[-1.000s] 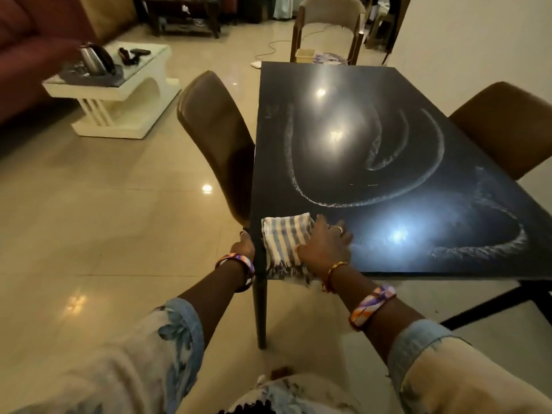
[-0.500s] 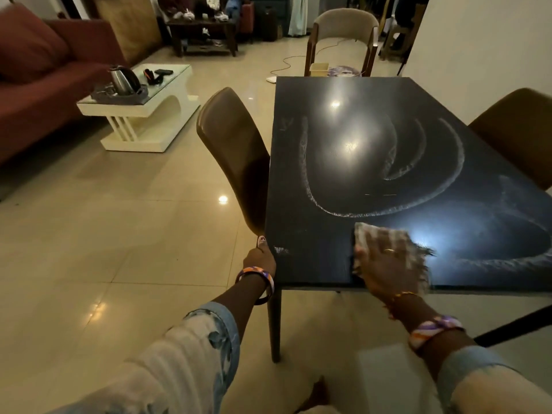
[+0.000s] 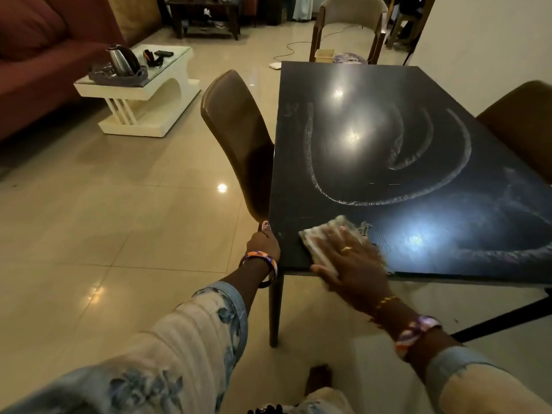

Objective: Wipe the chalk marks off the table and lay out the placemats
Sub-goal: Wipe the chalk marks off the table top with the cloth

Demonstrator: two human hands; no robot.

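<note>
You are pressing your right hand (image 3: pixel 348 261) flat on the cloth (image 3: pixel 325 237), fingers spread and mostly straight, pinning it to the near left corner of the dark surface (image 3: pixel 373 94). Your left hand (image 3: pixel 264 242) is gripping the surface's left edge at that corner, thumb up on the rim, the other fingers hidden underneath. The cloth is lying bunched under your palm, blurred, its fringe sticking out toward the middle.

The cloth looks thin, soft and light, so it will likely fold and slide rather than hold shape; keeping the palm broad on its middle should be dragging it along. The surface is glossy, probably slick.

Chalk marks (image 3: pixel 388 198) are sitting just beyond the cloth: one big arc, smaller curls inside it, and another smeared arc at the right edge (image 3: pixel 507 252). Most chalk is looking untouched, so wiping seems early.

No placemats are clearly showing; something patterned (image 3: pixel 348 58) is lying on the far chair (image 3: pixel 352 13), too small to tell. A brown chair (image 3: pixel 236 138) is standing beside the left edge.
</note>
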